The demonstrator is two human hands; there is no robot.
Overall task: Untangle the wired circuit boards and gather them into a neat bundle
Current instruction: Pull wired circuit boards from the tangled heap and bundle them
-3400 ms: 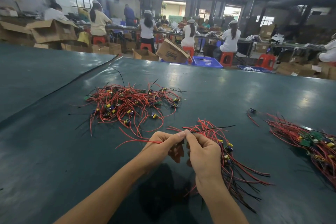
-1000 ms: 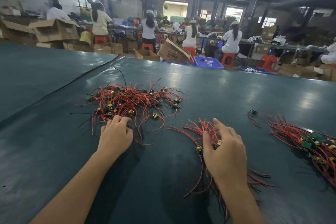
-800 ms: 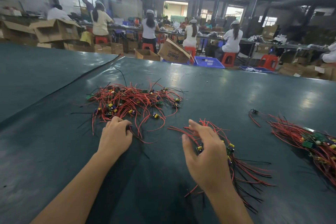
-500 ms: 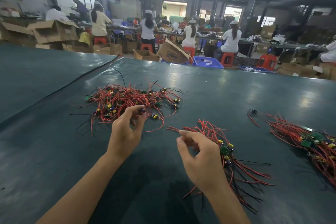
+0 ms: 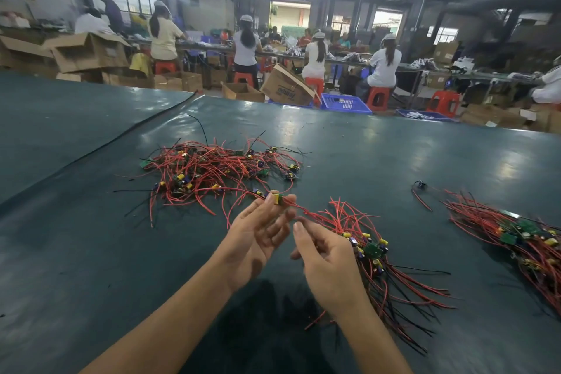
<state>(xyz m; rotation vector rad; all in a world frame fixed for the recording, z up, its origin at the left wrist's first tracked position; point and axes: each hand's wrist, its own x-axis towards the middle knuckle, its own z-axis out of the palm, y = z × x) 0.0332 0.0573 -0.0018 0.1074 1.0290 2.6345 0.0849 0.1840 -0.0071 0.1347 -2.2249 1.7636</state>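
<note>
Toward the table's (image 5: 394, 161) far left the tangle (image 5: 218, 170) is lying loose, and just nearer the left hand (image 5: 258, 237) is pinching one small board (image 5: 277, 199) at its fingertips, its red wire (image 5: 233, 189) trailing back leftward into that tangle, so I judge the pull should go rightward along it. The right hand (image 5: 324, 255), hanging loosely open and gripping nothing I can see, is sitting just beside the bundle (image 5: 373, 249), whose wires are fanning toward the near right corner. A pile (image 5: 516, 237) is lying by the right edge; beyond the far edge, boxes (image 5: 88, 51) and a crate (image 5: 346, 103) are standing, contents untellable.
</note>
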